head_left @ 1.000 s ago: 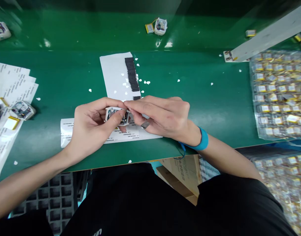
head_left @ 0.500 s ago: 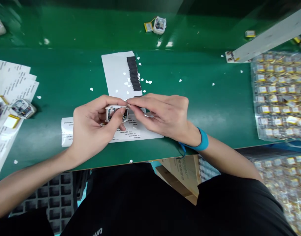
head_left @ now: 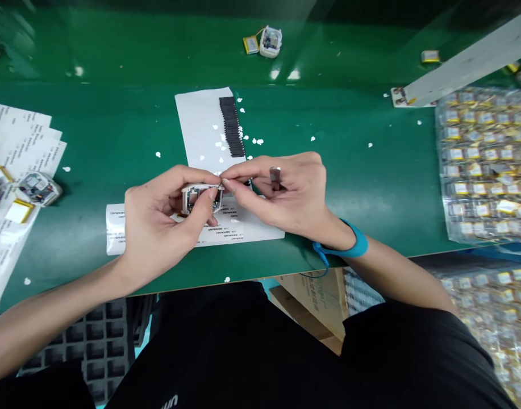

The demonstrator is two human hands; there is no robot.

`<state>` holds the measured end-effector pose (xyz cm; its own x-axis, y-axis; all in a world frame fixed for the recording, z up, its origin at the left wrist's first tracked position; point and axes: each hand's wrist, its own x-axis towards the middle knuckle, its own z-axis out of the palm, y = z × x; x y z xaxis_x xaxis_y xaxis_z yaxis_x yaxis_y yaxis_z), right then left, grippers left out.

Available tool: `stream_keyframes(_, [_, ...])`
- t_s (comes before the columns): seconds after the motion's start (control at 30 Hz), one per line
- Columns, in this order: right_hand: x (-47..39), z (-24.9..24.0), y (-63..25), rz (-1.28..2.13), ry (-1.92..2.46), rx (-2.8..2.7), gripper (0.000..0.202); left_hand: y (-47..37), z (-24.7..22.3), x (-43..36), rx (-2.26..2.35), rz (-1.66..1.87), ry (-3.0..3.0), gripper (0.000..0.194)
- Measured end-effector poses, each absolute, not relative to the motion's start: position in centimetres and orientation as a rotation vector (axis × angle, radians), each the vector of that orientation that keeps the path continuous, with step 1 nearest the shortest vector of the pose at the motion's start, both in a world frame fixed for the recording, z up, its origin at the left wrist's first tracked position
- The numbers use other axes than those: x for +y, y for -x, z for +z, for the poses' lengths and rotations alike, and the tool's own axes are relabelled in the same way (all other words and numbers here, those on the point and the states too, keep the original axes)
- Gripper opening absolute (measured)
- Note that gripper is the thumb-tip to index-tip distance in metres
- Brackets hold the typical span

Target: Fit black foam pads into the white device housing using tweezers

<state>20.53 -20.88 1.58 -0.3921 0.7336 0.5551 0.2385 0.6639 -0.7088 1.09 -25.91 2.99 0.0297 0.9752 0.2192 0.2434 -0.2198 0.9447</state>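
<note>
The small white housing [head_left: 199, 197] is gripped between thumb and fingers of the left hand [head_left: 158, 224]; its right edge is pinched by the right hand [head_left: 286, 196].

Layout at the desk [head_left: 371, 187]. The left hand [head_left: 158, 224] and right hand [head_left: 286, 196] met over a label sheet [head_left: 251, 227] near the front edge, a small housing [head_left: 200, 197] between them. Behind lay a sheet with a strip of pads [head_left: 232, 126]; farther back, a housing with battery [head_left: 264, 42]. Label sheets [head_left: 17, 142] lay left; trays of batteries [head_left: 484, 159] lay right.
</note>
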Motion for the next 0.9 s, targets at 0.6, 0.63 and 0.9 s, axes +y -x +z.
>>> stream_keyframes(0.6, [-20.58, 1.76, -20.86, 0.762, 0.891, -2.003, 0.017, -1.01, 3.29, -25.89, 1.345, 1.124, -1.441, 0.006])
stream_keyframes(0.63, [-20.59, 1.74, -20.86, 0.717, 0.877, -2.01, 0.015, -0.97, 3.24, -25.82, 1.353, 1.117, -1.459, 0.006])
stream_keyframes(0.9, [-20.67, 1.06, -21.26, 0.422, 0.762, -2.21, 0.009, -1.14, 3.36, -25.76, 1.359, 1.137, -1.528, 0.008])
